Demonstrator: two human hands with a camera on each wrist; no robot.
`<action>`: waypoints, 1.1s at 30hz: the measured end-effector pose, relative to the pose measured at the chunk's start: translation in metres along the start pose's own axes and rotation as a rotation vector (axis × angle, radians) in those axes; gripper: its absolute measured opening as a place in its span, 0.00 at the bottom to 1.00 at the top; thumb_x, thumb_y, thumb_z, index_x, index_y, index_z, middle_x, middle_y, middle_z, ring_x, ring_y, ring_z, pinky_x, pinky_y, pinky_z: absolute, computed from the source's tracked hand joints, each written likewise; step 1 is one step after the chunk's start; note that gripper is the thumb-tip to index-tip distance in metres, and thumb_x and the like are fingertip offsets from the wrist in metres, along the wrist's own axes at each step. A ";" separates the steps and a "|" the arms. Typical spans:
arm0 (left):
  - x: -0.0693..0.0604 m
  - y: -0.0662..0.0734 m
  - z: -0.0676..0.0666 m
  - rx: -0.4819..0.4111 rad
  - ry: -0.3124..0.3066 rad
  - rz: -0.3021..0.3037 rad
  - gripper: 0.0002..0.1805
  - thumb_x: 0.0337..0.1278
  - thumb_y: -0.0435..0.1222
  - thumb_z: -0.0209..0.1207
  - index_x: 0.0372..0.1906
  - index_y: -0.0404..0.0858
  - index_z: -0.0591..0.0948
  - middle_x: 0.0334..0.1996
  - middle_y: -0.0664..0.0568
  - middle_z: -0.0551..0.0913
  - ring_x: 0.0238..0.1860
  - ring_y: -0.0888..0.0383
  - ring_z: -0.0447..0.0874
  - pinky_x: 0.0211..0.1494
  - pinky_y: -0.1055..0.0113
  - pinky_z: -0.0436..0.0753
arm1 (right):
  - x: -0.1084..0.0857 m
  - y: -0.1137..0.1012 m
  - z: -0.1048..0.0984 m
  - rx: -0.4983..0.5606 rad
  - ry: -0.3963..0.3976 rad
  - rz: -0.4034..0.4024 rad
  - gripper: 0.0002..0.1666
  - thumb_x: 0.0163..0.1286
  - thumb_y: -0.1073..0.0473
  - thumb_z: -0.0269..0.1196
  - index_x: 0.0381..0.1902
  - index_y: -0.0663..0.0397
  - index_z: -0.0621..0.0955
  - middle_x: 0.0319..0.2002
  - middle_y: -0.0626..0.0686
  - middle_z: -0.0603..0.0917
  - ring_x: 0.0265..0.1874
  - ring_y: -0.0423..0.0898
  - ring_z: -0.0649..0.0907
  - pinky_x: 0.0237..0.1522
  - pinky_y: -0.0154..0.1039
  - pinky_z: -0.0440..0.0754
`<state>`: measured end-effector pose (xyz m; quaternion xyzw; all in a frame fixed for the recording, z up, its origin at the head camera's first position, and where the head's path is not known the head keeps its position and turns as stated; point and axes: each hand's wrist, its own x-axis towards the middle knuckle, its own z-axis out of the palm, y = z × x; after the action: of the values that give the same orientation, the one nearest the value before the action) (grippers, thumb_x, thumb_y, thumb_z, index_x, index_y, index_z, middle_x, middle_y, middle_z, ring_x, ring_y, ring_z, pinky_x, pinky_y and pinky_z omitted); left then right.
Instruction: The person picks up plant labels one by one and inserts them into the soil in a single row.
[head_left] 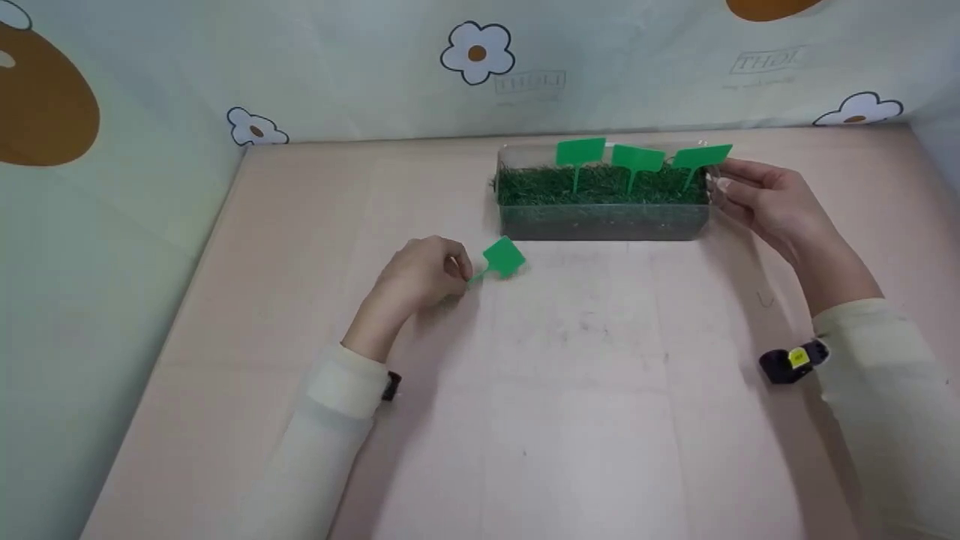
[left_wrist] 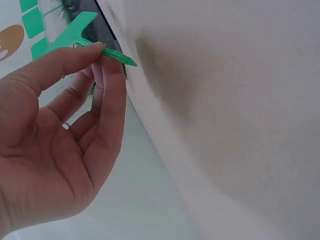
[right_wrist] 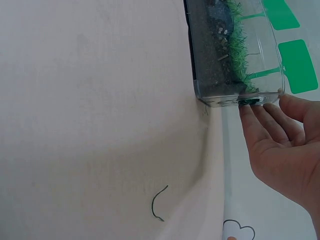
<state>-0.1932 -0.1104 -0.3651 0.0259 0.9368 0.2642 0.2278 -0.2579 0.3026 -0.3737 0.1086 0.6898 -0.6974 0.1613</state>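
My left hand [head_left: 424, 270] pinches the thin stem of a green plant label [head_left: 504, 257] between thumb and fingertips. In the left wrist view, the stem's pointed end sticks out past the fingertips. The label is apart from a clear plastic box [head_left: 600, 223] of dark soil and green grass [head_left: 536, 186]. Three more green plant labels stand in the grass: a left one [head_left: 580, 151], a middle one [head_left: 637, 158] and a tilted right one [head_left: 702, 156]. My right hand [head_left: 784, 206] rests with extended fingertips against the box's right end, its thumb near the rim.
The box stands on a pale pinkish tabletop [head_left: 585, 390], near a back curtain [head_left: 360, 67] printed with flowers. A thin dark strand [right_wrist: 153, 204] lies on the surface near the right hand. Another curtain side [head_left: 97, 262] bounds the left edge.
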 end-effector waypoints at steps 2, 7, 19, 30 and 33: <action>0.000 -0.001 -0.001 -0.046 0.000 0.029 0.06 0.56 0.29 0.62 0.37 0.42 0.84 0.39 0.50 0.84 0.38 0.54 0.76 0.38 0.66 0.73 | 0.000 0.000 -0.001 -0.005 0.000 0.003 0.37 0.76 0.63 0.56 0.78 0.53 0.57 0.79 0.54 0.58 0.53 0.30 0.81 0.58 0.26 0.77; 0.001 0.001 -0.004 -0.139 0.030 0.106 0.06 0.57 0.29 0.58 0.36 0.41 0.83 0.39 0.50 0.83 0.40 0.54 0.75 0.39 0.65 0.73 | 0.000 0.000 -0.002 0.016 -0.005 0.003 0.38 0.76 0.63 0.56 0.79 0.54 0.55 0.80 0.54 0.55 0.51 0.29 0.81 0.53 0.24 0.80; 0.004 0.016 -0.010 -0.225 0.100 0.249 0.08 0.62 0.27 0.57 0.42 0.36 0.83 0.39 0.49 0.83 0.40 0.54 0.82 0.47 0.65 0.79 | 0.001 0.001 -0.002 0.018 -0.017 -0.010 0.39 0.75 0.63 0.57 0.79 0.55 0.55 0.79 0.57 0.54 0.50 0.29 0.82 0.55 0.25 0.79; 0.008 0.032 -0.018 -0.304 0.199 0.296 0.08 0.63 0.28 0.56 0.43 0.37 0.82 0.43 0.49 0.84 0.44 0.55 0.84 0.50 0.64 0.82 | 0.000 0.000 -0.002 0.006 0.002 0.004 0.36 0.76 0.63 0.56 0.78 0.52 0.58 0.79 0.54 0.57 0.55 0.32 0.81 0.59 0.28 0.76; 0.011 0.035 -0.019 -0.331 0.227 0.308 0.08 0.63 0.28 0.55 0.43 0.36 0.82 0.42 0.48 0.84 0.44 0.55 0.83 0.51 0.65 0.82 | 0.000 0.001 -0.002 0.007 0.001 0.001 0.36 0.76 0.63 0.56 0.78 0.52 0.59 0.79 0.54 0.58 0.54 0.32 0.81 0.58 0.28 0.77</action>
<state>-0.2135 -0.0875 -0.3375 0.1010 0.8854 0.4467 0.0792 -0.2581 0.3042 -0.3743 0.1098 0.6875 -0.6996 0.1611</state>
